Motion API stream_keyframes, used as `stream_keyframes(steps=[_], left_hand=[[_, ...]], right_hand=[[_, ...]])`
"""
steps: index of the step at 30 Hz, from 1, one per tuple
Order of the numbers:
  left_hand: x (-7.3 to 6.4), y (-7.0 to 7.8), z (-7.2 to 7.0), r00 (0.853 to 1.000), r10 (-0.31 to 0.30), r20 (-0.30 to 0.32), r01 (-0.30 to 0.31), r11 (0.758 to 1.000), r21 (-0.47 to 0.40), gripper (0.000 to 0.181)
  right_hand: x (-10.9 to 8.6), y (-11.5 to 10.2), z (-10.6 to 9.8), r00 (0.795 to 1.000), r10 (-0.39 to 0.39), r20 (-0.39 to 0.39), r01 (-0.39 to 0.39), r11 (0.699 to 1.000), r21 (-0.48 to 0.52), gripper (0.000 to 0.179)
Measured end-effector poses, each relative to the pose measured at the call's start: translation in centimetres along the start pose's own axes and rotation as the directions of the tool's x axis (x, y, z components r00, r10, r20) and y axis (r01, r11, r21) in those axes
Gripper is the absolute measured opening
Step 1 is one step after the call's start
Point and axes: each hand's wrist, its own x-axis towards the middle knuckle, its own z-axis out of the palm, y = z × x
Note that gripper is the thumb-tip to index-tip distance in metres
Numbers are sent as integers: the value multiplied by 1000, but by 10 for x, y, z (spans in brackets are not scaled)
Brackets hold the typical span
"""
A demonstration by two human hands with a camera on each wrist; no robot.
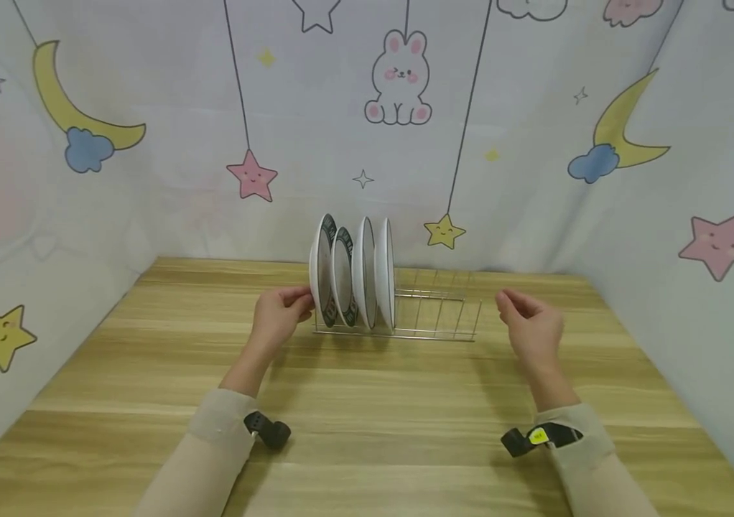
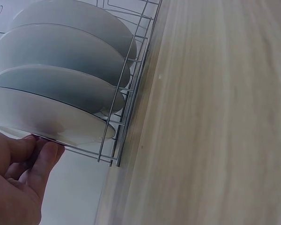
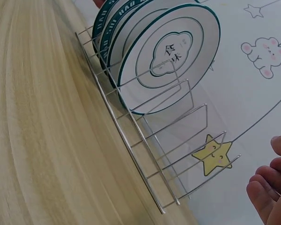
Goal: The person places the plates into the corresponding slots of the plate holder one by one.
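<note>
A wire dish rack (image 1: 434, 334) stands on the table with several white plates upright in its left half. The nearest plate to the right, a white plate (image 3: 173, 58), shows green rings and a central emblem. A leftmost plate (image 1: 319, 269) has a dark lettered rim. My left hand (image 1: 279, 316) is at the rack's left end, thumb and fingers pinching its end wire (image 2: 79, 151) just beside the leftmost plate. My right hand (image 1: 533, 327) hovers off the rack's right end with fingers loosely bent, holding nothing.
Bare wire slots (image 3: 178, 126) make up the rack's right half. The wood-grain table (image 1: 393, 424) spreads in front. Behind and at both sides hangs a white cloth (image 1: 186, 143) printed with stars, moons and a rabbit.
</note>
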Motion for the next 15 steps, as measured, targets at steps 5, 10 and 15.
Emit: stream_keyframes(steps=[5,10,15], left_hand=[[-1,0,1,1000,6,3,-6,1000,8,23],[-1,-1,1,1000,11,2,-11,1000,16,23],[0,0,0,1000,10,-3,-10,1000,7,23]], right_hand=[[-2,7,7,999,-9,49,12,998,-69,34],[-4,12,14,998,-8,64,14,997,-82,31],[-5,16,20,994,-17,108,30,993,-116,34]])
